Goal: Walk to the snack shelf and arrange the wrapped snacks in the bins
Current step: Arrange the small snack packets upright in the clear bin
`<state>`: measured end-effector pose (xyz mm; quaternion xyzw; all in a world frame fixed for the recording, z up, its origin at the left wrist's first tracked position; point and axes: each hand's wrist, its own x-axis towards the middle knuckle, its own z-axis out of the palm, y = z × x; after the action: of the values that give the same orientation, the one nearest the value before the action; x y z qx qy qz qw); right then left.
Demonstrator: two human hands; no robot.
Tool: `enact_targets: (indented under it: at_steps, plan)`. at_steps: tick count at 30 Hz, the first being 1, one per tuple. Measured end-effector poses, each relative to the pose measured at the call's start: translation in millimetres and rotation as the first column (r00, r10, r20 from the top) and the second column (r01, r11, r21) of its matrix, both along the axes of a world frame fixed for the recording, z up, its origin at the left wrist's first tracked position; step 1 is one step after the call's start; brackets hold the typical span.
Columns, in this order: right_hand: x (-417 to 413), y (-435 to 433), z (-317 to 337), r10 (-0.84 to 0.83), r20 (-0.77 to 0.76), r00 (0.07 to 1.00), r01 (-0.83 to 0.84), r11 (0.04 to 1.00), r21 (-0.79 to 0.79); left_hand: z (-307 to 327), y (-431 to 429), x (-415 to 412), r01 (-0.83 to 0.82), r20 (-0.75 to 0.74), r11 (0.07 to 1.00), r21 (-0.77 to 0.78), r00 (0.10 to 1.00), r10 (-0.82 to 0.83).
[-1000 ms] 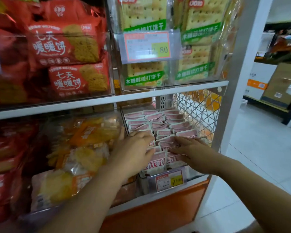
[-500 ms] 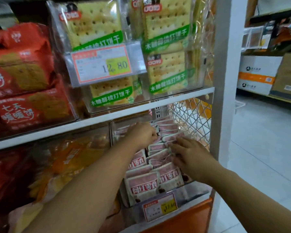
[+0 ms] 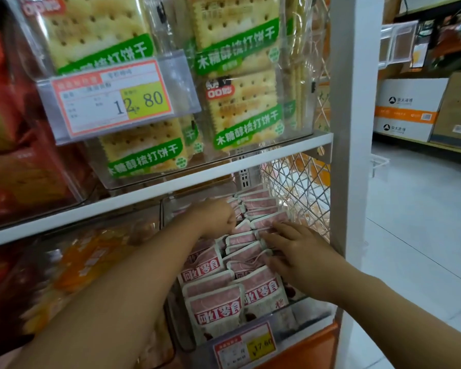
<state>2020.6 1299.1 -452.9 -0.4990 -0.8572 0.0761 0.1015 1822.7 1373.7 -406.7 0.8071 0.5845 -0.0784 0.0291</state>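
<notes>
- Left hand (image 3: 218, 217) is digging among the pink snack packets (image 3: 216, 307) at the back of the clear bin (image 3: 312, 312), fingers curling; can't tell if it's gripping any.
- Right hand (image 3: 296, 251) is pressing flat-fingered, probably propping the row upright.

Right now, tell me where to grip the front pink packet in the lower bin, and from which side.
Probably pinch the front packet by its flat top seal, coming from above. It stands nearly upright in a tight row, so only that top edge is free; the bin wall and price tag cover its foot.
</notes>
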Motion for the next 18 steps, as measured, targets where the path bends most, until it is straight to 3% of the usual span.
enact_targets:
  at_steps: [7,12,18]
  plan:
    - [-1.4,-2.2,2.3,-0.007,0.021,1.000,0.007,1.000,-0.005,-1.8,-3.6,-4.2,-0.042,0.077,0.993,0.109,0.996,0.034]
    - [-1.3,-1.4,4.4,0.000,0.017,1.000,0.000,1.000,-0.026,-1.0,12.5,9.3,-0.055,0.328,0.995,0.079,0.944,0.026]
    - [-0.1,-1.6,3.6,0.001,-0.004,1.000,-0.001,1.000,-0.028,-6.2,31.6,36.6,0.002,0.313,0.996,0.086,0.949,-0.029]
